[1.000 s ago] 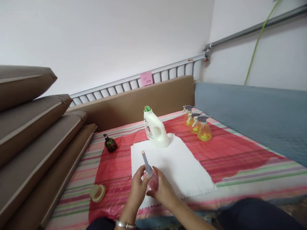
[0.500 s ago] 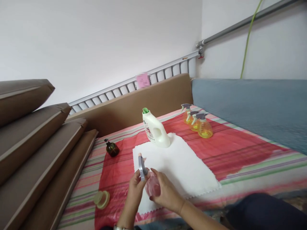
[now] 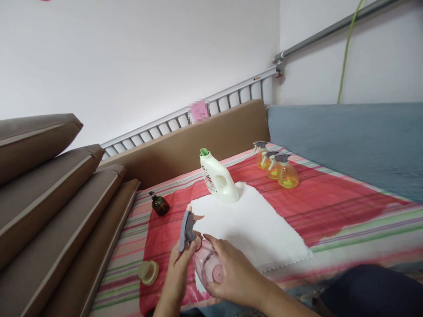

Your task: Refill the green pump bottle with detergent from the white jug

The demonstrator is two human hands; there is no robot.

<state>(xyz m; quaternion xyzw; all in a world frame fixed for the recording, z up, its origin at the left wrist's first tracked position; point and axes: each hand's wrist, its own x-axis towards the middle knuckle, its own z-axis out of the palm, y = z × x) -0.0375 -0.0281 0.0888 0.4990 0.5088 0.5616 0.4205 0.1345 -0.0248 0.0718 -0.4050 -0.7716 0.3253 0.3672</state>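
Observation:
Tilted on its side between my hands is a pink see-through spray bottle with a grey trigger head and a pale pink nozzle. My left hand closes round its neck, just under the head. Round the bottle's body wrap the fingers of my right hand, thumb near the base. Below lies a white cloth with a zigzag edge. On the cloth's far end stands a white detergent jug, its green mouth uncapped.
Several spray bottles with yellow liquid stand in a row at the right. At the left are a dark pump bottle and a yellowish-green cap. Brown cushions are stacked along the left, and a blue panel borders the right.
The spray bottle has turned in my hands, so more of its trigger head and base shows. My hands have shifted slightly down, and the camera view has shifted a little.

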